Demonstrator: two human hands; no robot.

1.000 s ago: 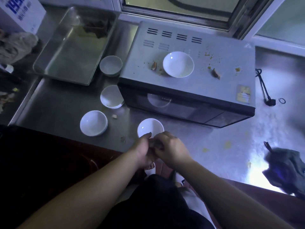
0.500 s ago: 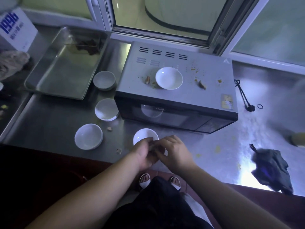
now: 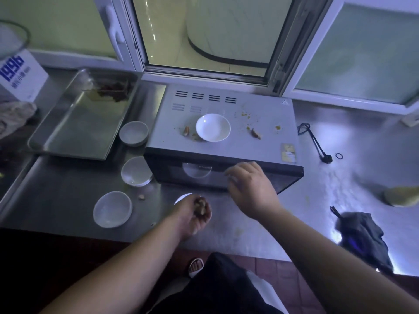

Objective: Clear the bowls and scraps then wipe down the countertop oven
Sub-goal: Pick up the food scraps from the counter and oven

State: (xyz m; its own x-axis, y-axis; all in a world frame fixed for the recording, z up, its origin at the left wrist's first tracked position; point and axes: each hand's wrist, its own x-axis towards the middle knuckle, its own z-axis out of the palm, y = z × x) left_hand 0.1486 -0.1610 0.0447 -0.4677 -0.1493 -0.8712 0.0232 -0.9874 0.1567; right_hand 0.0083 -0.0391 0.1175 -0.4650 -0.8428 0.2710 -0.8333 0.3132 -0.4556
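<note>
The countertop oven (image 3: 226, 146) stands on the steel counter with a white bowl (image 3: 213, 127) on its top. Brown scraps lie left (image 3: 186, 131) and right (image 3: 256, 133) of that bowl, with crumbs around them. My left hand (image 3: 195, 214) is cupped around brown scraps (image 3: 200, 206), above a white bowl (image 3: 182, 197) that it mostly hides. My right hand (image 3: 249, 186) hovers in front of the oven door with fingers loosely spread and nothing in it. Three more white bowls (image 3: 112, 209) (image 3: 136, 171) (image 3: 134, 133) sit left of the oven.
A steel tray (image 3: 77, 123) with dark leftovers sits at the back left. One scrap (image 3: 141, 196) lies on the counter between the bowls. A dark cloth (image 3: 362, 239) lies at the front right, a yellowish object (image 3: 401, 196) at the right edge, a black cord (image 3: 315, 141) beside the oven.
My hands were together over the front bowl; now they have parted. The right hand has risen toward the oven front, and the left stays low holding scraps. The view has tilted upward.
</note>
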